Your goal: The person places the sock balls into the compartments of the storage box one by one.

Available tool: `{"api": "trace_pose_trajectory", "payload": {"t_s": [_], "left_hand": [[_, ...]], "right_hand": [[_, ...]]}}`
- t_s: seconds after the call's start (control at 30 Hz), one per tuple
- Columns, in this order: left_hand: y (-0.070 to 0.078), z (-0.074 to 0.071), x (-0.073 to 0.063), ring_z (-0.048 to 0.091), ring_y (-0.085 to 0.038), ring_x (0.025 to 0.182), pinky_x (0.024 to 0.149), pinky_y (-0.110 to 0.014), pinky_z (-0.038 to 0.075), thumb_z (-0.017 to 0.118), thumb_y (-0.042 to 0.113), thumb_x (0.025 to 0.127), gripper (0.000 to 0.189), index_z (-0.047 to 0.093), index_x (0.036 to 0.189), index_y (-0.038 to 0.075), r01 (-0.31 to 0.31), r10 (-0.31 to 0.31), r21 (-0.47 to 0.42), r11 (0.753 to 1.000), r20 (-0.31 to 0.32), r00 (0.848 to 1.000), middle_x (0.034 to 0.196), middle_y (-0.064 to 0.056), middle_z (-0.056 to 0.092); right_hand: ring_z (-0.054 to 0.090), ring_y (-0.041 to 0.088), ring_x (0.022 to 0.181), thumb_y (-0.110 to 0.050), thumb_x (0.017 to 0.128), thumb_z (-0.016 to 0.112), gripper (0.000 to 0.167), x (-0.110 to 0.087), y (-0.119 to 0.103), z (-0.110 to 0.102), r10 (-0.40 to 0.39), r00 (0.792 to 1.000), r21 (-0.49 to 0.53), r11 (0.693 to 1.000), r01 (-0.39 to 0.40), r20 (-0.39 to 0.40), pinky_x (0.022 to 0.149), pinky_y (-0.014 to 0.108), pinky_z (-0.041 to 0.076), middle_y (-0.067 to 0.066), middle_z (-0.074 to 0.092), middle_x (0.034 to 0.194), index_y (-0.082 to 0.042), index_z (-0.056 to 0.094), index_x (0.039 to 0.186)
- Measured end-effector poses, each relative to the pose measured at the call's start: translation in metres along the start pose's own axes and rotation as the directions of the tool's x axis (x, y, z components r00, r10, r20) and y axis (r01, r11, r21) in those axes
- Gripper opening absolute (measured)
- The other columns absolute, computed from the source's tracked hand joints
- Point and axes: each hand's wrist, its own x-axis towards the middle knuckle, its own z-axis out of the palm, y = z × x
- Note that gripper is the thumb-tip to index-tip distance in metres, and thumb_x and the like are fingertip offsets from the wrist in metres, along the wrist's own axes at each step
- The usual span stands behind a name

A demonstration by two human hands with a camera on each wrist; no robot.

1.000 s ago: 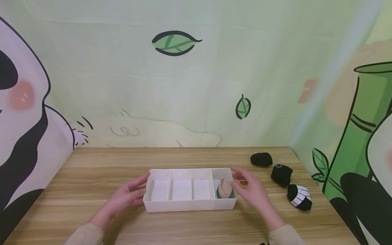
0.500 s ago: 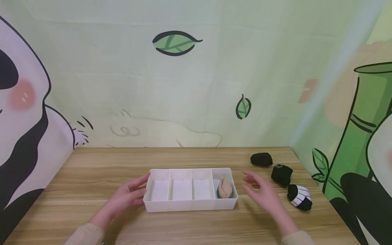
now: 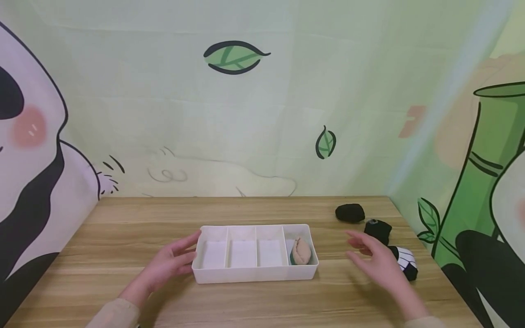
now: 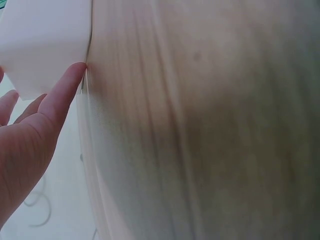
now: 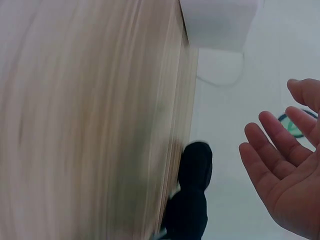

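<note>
A white divided box (image 3: 254,274) stands on the wooden table with several compartments in a row. Its rightmost compartment holds a bundle of beige and green rolled-up socks (image 3: 301,251). My left hand (image 3: 174,256) rests its fingertips at the box's left end, fingers fairly straight; the left wrist view shows a fingertip at the lower edge of the box wall (image 4: 45,55). To the right of the box, my right hand (image 3: 375,259) is held over the table with relaxed, spread fingers and nothing in them. It partly covers the black-and-white rolled socks (image 3: 407,262) in the head view.
Two black sock bundles lie at the back right: one farther back (image 3: 350,213), another (image 3: 378,231) just beyond my right hand. A printed cloth backdrop (image 3: 262,114) rises behind the table (image 3: 246,305) and at its sides.
My right hand has left the box's right end and moved right, toward the dark sock bundles. My left hand and the box have stayed in place.
</note>
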Motion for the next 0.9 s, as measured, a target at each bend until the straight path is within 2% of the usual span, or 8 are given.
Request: {"api": "trace_pose_trajectory", "payload": {"t_s": [0.17,0.3,0.4,0.63,0.73,0.8,0.87,0.9], "left_hand": [[-0.001,-0.001,0.0,0.045,-0.035,0.129,0.095,-0.042,0.053,0.056,0.003,0.099,0.064,0.024,0.154,0.001,0.001,-0.001,0.002,1.0,0.003,1.0,0.159,-0.025,0.019],[-0.001,-0.001,0.001,0.046,-0.036,0.129,0.095,-0.042,0.053,0.056,0.003,0.099,0.064,0.024,0.154,0.001,0.002,-0.002,-0.001,1.0,0.0,1.0,0.159,-0.025,0.019],[-0.002,-0.001,0.001,0.045,-0.037,0.129,0.095,-0.042,0.053,0.056,0.002,0.099,0.064,0.024,0.154,0.001,0.003,-0.003,-0.004,1.0,0.0,1.0,0.159,-0.025,0.019],[-0.001,0.0,0.001,0.044,-0.039,0.129,0.095,-0.042,0.053,0.055,0.003,0.099,0.063,0.026,0.154,0.003,0.007,-0.007,0.0,1.0,-0.009,1.0,0.159,-0.026,0.019],[-0.001,0.0,0.001,0.044,-0.04,0.129,0.095,-0.042,0.053,0.055,0.002,0.099,0.063,0.026,0.154,0.003,0.01,-0.01,0.004,1.0,-0.013,1.0,0.159,-0.026,0.019],[-0.001,0.0,0.001,0.044,-0.04,0.13,0.095,-0.042,0.053,0.055,0.002,0.098,0.063,0.027,0.154,0.003,0.013,-0.013,0.004,1.0,-0.015,1.0,0.159,-0.026,0.019],[-0.001,0.0,0.001,0.043,-0.04,0.13,0.095,-0.042,0.053,0.056,0.002,0.098,0.063,0.026,0.154,0.003,0.014,-0.014,0.004,1.0,-0.017,1.0,0.159,-0.025,0.019],[-0.001,0.0,0.001,0.043,-0.041,0.13,0.094,-0.043,0.053,0.056,0.002,0.098,0.063,0.027,0.154,0.003,0.015,-0.015,0.003,1.0,-0.019,1.0,0.159,-0.025,0.019]], "right_hand": [[0.065,0.025,0.099,-0.008,0.087,0.076,0.048,-0.005,0.009,-0.011,-0.026,1.0,-0.02,0.999,0.025,-0.017,0.082,0.029,0.056,0.005,0.071,0.108,-0.008,0.06,0.132],[0.065,0.026,0.099,-0.003,0.084,0.078,0.051,-0.008,0.016,-0.02,-0.07,0.997,-0.031,0.997,0.069,-0.043,0.085,0.014,0.052,0.009,0.07,0.108,-0.003,0.059,0.132],[0.063,0.018,0.102,-0.003,0.084,0.078,0.052,-0.01,0.022,-0.027,-0.069,0.996,-0.024,0.997,0.068,-0.049,0.086,0.007,0.046,0.013,0.069,0.112,-0.002,0.058,0.133],[0.052,-0.002,0.109,-0.007,0.083,0.08,0.058,-0.016,0.038,-0.041,-0.068,0.996,-0.03,0.997,0.066,-0.058,0.09,0.001,0.035,0.019,0.066,0.12,-0.003,0.056,0.136],[0.054,0.01,0.114,-0.011,0.083,0.081,0.061,-0.018,0.044,-0.048,-0.056,0.998,-0.067,0.996,0.053,-0.041,0.089,0.005,0.034,0.019,0.064,0.124,-0.004,0.055,0.138],[0.052,0.017,0.117,-0.013,0.082,0.081,0.064,-0.019,0.048,-0.053,-0.047,0.998,-0.09,0.995,0.044,-0.03,0.089,0.012,0.036,0.02,0.062,0.128,-0.006,0.055,0.14],[0.05,0.03,0.118,-0.014,0.082,0.082,0.066,-0.02,0.052,-0.058,-0.033,0.999,-0.094,0.995,0.031,-0.013,0.092,0.029,0.041,0.021,0.059,0.131,-0.007,0.053,0.141],[0.048,0.031,0.119,-0.013,0.082,0.082,0.067,-0.021,0.055,-0.06,-0.032,0.999,-0.089,0.996,0.031,-0.005,0.093,0.037,0.042,0.022,0.057,0.132,-0.007,0.052,0.142]]}}
